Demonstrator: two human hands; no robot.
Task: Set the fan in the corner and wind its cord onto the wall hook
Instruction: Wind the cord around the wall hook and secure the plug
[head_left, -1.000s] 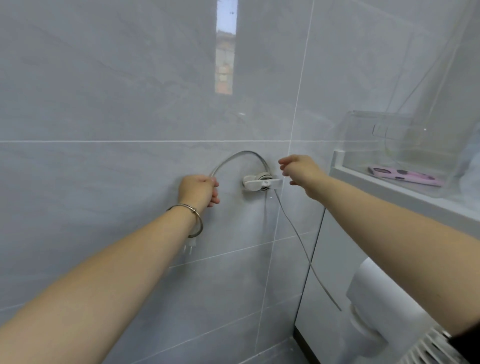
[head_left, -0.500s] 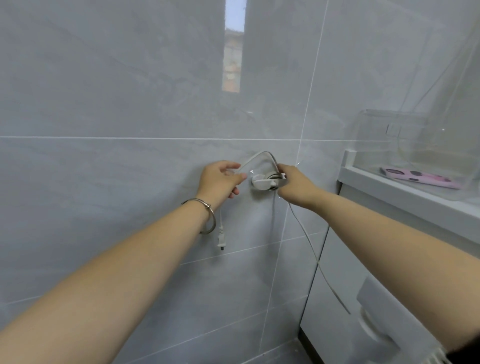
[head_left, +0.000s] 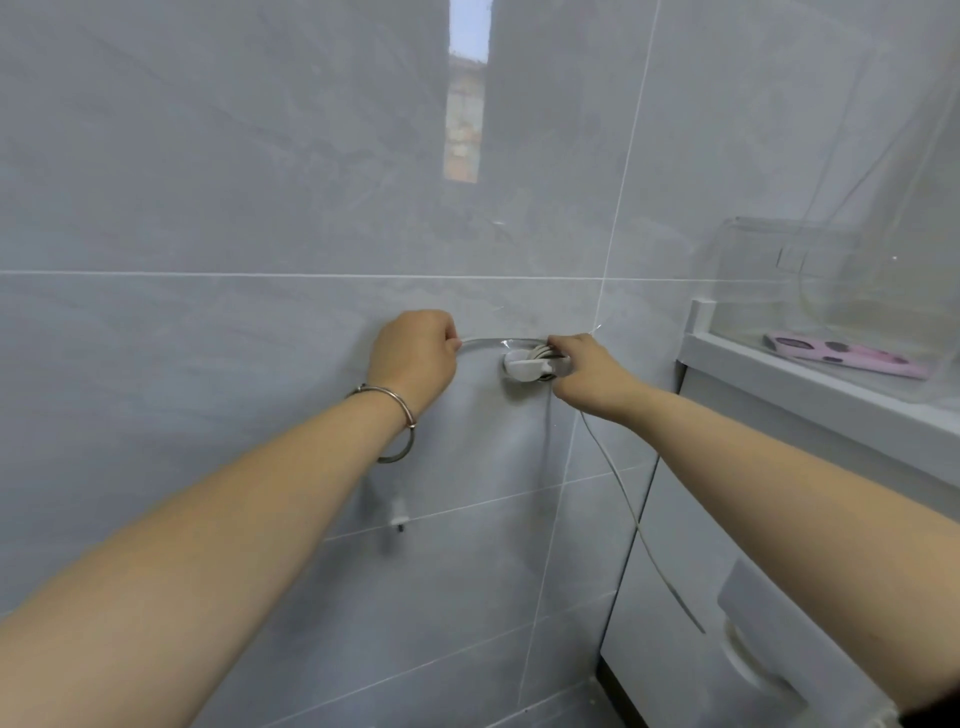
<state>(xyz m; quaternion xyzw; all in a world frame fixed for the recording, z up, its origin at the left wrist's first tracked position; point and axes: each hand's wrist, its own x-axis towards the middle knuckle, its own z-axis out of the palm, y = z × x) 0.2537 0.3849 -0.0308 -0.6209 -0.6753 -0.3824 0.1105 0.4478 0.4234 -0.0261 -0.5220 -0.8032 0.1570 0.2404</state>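
Two hands work the cord (head_left: 483, 341): the left hand (head_left: 413, 358) is fisted round it just beside the wall hook (head_left: 522, 368), and the right hand (head_left: 587, 371) pinches the turns already wound there. Each new loop should probably be pulled snug so none slips off.

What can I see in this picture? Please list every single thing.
tiled wall: one, grey, straight ahead
wall hook: one, white, on the wall near the corner
cord: one, whitish, coiled on the hook, running left into the left hand and hanging down to the right
plug: one, white, blurred, dangling below the left forearm
fan: one, white, bottom right, partly cut off
ledge: one, white, right of the hook
clear box: one, transparent, on the ledge
spotted item: one, pink with dark spots, seen through the box
bracelet: one, silver, left wrist
left hand: grips the cord left of the hook
right hand: holds the coils at the hook
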